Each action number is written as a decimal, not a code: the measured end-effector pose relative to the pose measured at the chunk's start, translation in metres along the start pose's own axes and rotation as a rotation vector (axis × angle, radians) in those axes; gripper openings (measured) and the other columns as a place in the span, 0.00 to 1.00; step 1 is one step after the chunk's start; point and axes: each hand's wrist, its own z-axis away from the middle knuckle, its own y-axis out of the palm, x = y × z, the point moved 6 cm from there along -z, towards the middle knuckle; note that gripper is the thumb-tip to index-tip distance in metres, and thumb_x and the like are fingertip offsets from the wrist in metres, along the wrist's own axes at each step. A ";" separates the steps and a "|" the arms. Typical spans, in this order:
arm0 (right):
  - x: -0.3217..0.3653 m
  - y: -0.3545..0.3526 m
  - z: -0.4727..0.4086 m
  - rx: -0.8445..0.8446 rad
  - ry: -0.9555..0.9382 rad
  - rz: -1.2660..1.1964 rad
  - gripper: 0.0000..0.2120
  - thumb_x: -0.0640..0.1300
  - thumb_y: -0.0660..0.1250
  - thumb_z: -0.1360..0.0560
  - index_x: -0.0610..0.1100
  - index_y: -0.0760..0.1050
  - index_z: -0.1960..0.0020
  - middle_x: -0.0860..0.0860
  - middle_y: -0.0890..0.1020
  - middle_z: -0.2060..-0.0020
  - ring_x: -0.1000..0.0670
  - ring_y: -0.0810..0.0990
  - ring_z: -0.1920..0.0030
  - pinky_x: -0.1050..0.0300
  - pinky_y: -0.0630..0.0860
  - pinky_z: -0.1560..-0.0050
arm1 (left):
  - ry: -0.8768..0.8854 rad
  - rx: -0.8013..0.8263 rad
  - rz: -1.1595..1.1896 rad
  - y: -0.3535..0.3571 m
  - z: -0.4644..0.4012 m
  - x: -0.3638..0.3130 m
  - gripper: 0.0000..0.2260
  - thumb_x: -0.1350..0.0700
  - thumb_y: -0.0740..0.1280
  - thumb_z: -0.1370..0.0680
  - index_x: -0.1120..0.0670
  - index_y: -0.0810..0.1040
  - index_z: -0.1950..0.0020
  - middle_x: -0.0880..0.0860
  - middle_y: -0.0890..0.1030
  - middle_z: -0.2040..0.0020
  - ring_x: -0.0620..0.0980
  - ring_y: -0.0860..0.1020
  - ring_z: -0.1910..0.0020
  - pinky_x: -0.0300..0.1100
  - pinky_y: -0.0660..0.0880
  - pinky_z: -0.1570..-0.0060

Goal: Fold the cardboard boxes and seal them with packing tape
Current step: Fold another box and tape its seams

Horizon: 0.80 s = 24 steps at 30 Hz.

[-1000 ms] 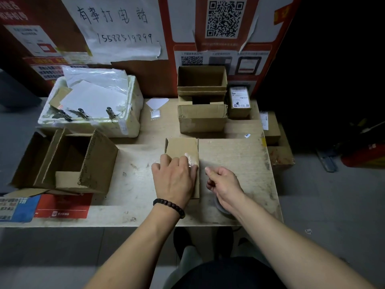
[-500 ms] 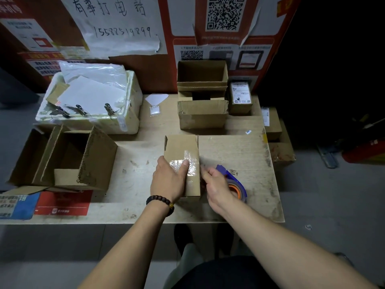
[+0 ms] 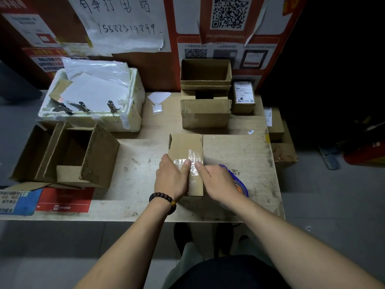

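A small cardboard box [image 3: 185, 145] lies in the middle of the table, with a strip of clear tape [image 3: 193, 157] across its top. My left hand [image 3: 171, 179] grips the box's left side, its thumb pressing down on the tape. From the right, my right hand [image 3: 217, 182] touches the tape at the box's right edge with one outstretched finger. A blue and orange tape dispenser [image 3: 240, 184] lies on the table just behind that hand, partly hidden by it.
An open cardboard box [image 3: 83, 155] lies on its side at the left. Behind it stands a white foam box [image 3: 133, 122] of papers. Two stacked open boxes [image 3: 205, 113] and a labelled parcel [image 3: 243, 94] stand at the back, before a postered wall.
My right hand brought the tape dispenser up onto the table and moved to the box. My left hand shifted to the box's left side, baring the tape strip.
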 end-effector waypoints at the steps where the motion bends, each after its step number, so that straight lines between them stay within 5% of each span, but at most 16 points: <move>1: 0.000 -0.003 -0.001 0.019 0.031 -0.014 0.30 0.63 0.54 0.16 0.45 0.66 0.70 0.50 0.73 0.73 0.44 0.73 0.65 0.50 0.66 0.63 | -0.002 0.003 0.001 0.000 -0.001 0.000 0.25 0.36 0.64 0.22 0.54 0.68 0.36 0.55 0.78 0.36 0.60 0.77 0.38 0.59 0.76 0.40; 4: -0.002 -0.001 -0.002 0.126 0.100 -0.023 0.30 0.66 0.55 0.18 0.46 0.69 0.68 0.48 0.77 0.71 0.42 0.79 0.64 0.48 0.76 0.57 | 0.002 0.011 0.000 0.000 -0.002 0.001 0.25 0.37 0.65 0.21 0.55 0.68 0.35 0.56 0.77 0.36 0.61 0.76 0.38 0.59 0.76 0.40; 10: -0.013 0.014 -0.012 0.420 0.138 -0.186 0.22 0.63 0.69 0.24 0.43 0.71 0.56 0.45 0.77 0.65 0.46 0.78 0.67 0.47 0.81 0.63 | 0.013 0.042 0.006 -0.002 -0.007 0.002 0.23 0.42 0.66 0.19 0.58 0.68 0.34 0.58 0.75 0.35 0.61 0.75 0.37 0.59 0.74 0.38; 13: -0.018 0.010 -0.016 0.363 0.176 -0.220 0.28 0.71 0.69 0.31 0.45 0.75 0.57 0.47 0.78 0.67 0.47 0.78 0.67 0.49 0.78 0.65 | 0.012 0.090 0.009 0.001 -0.009 0.003 0.21 0.43 0.64 0.18 0.57 0.68 0.34 0.58 0.75 0.35 0.62 0.75 0.37 0.59 0.73 0.37; 16: -0.014 0.009 -0.021 0.241 0.159 -0.235 0.24 0.68 0.67 0.24 0.47 0.76 0.61 0.52 0.77 0.72 0.51 0.76 0.70 0.55 0.73 0.67 | 0.010 0.109 0.053 0.000 -0.007 0.003 0.18 0.44 0.61 0.18 0.55 0.67 0.35 0.57 0.74 0.34 0.61 0.74 0.36 0.59 0.73 0.36; 18: -0.012 0.010 -0.024 0.270 0.121 -0.220 0.22 0.62 0.65 0.20 0.46 0.75 0.61 0.49 0.77 0.71 0.50 0.76 0.70 0.55 0.74 0.67 | 0.007 0.121 0.075 0.000 -0.006 0.005 0.23 0.39 0.60 0.22 0.53 0.68 0.34 0.56 0.75 0.34 0.60 0.75 0.36 0.59 0.73 0.36; 22: -0.018 0.009 -0.020 0.484 0.217 -0.564 0.15 0.51 0.62 0.15 0.40 0.75 0.52 0.45 0.76 0.65 0.49 0.76 0.67 0.56 0.77 0.66 | 0.002 0.117 0.081 0.002 -0.009 0.013 0.37 0.23 0.71 0.36 0.44 0.72 0.36 0.47 0.78 0.38 0.51 0.78 0.39 0.54 0.79 0.40; 24: -0.018 0.000 -0.023 0.402 0.221 -0.542 0.17 0.53 0.63 0.16 0.42 0.74 0.56 0.46 0.75 0.69 0.50 0.75 0.70 0.58 0.75 0.69 | 0.008 0.132 0.067 0.004 -0.011 0.015 0.41 0.22 0.73 0.40 0.45 0.72 0.36 0.47 0.78 0.38 0.51 0.78 0.39 0.54 0.79 0.40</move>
